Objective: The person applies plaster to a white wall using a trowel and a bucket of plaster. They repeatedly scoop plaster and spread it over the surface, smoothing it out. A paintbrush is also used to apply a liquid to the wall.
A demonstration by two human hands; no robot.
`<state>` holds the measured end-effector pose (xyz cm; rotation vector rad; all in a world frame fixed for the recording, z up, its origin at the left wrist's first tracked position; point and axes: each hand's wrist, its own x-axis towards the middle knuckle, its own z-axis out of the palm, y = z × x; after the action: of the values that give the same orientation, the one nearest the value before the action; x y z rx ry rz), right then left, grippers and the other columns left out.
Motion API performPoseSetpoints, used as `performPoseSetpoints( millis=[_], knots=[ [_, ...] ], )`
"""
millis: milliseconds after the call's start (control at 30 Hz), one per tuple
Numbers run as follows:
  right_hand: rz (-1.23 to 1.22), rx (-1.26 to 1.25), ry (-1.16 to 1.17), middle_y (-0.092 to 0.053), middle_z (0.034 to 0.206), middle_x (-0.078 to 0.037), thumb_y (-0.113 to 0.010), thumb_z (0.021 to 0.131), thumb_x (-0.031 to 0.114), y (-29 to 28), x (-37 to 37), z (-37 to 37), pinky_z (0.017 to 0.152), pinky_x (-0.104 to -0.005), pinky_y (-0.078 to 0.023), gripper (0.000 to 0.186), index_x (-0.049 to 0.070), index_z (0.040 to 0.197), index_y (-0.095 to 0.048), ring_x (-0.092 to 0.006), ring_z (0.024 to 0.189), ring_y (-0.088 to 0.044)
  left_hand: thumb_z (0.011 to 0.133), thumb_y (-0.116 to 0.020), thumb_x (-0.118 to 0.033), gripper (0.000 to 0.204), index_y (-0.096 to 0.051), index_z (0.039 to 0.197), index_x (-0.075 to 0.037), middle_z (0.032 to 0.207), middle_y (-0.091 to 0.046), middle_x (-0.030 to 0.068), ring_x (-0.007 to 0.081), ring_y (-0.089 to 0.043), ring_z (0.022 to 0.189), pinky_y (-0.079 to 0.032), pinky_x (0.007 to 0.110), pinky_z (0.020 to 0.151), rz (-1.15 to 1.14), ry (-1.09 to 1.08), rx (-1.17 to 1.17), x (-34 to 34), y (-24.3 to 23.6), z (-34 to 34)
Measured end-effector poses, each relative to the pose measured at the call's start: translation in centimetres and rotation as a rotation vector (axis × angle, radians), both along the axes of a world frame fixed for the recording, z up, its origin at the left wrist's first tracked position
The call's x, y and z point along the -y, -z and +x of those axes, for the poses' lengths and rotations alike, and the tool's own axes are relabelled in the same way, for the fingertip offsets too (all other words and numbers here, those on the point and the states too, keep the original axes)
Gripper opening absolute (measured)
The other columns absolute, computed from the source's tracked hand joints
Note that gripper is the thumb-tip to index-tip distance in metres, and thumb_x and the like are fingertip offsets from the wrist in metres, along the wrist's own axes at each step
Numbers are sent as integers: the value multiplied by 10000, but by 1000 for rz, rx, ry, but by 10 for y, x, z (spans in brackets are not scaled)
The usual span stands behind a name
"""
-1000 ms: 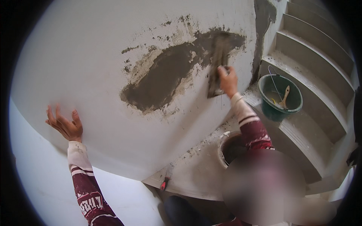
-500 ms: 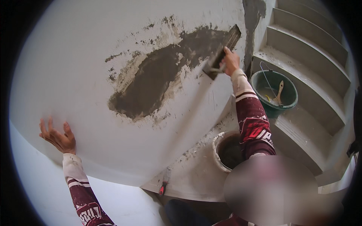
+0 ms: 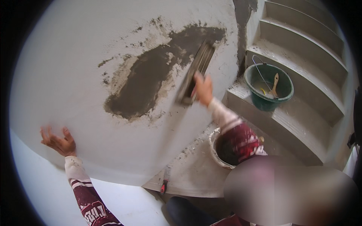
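My right hand (image 3: 203, 89) grips a plastering trowel (image 3: 198, 71), a long flat blade tilted close to the white wall (image 3: 75, 86). It is at the right edge of a dark grey patch of wet mortar (image 3: 145, 81); motion blurs it, and I cannot tell whether the blade touches. Rough, scraped plaster with dark specks surrounds the patch. My left hand (image 3: 58, 141) lies against the wall at the lower left, fingers spread, holding nothing. Below my right forearm stands a white-rimmed bucket (image 3: 213, 148) with dark contents, partly hidden by the sleeve.
A green bucket (image 3: 264, 101) with a wire handle stands on a step, a paintbrush (image 3: 275, 84) inside. Curved concrete stairs (image 3: 301, 45) climb at the right. A red-and-black-handled scraper (image 3: 163, 186) lies on the landing near its edge. A blurred area covers the lower right.
My right hand has drawn the trowel down and left from the patch's upper right end. My left hand stays on the wall. The view has shifted slightly.
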<state>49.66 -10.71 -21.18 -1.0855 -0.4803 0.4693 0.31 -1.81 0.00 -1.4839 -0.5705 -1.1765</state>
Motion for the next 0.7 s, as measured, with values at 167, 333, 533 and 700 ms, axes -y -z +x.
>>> performPoseSetpoints(
  millis=[167, 333, 533, 700],
  knots=[
    [-80, 36, -92, -610, 739, -165, -606, 931, 299, 49, 29, -72, 376, -343, -440, 516, -81, 1222, -414, -193, 424, -549, 945, -499, -454, 538, -391, 1375, -148, 1481, -307, 156, 346, -247, 1414, -52, 599, 1153, -27, 23, 14, -9, 1, 10],
    [14, 38, 40, -611, 761, -192, -620, 930, 301, -19, 9, 24, 433, -361, -467, 521, -88, 1219, -428, -231, 487, -581, 940, -501, -469, 542, -406, 1360, -139, 1471, -324, 158, 357, -261, 1400, -61, 594, 1150, -12, 30, -4, -9, 5, 11],
    [97, 541, 285, -634, 960, -317, -625, 926, 261, 12, -11, -125, 747, -477, -511, 431, -35, 1203, -477, -503, 881, -633, 927, -510, -494, 551, -416, 1342, -145, 1452, -333, 149, 351, -265, 1390, -73, 591, 1149, 3, 28, 25, -10, 1, 15],
    [-159, 570, -34, -617, 1070, -307, -651, 911, 237, 98, 4, -201, 806, -455, -511, 483, -31, 1264, -459, -473, 980, -623, 922, -505, -497, 533, -427, 1332, -166, 1443, -331, 150, 356, -270, 1382, -63, 592, 1151, -47, 44, 48, -12, 4, 7]
  ],
)
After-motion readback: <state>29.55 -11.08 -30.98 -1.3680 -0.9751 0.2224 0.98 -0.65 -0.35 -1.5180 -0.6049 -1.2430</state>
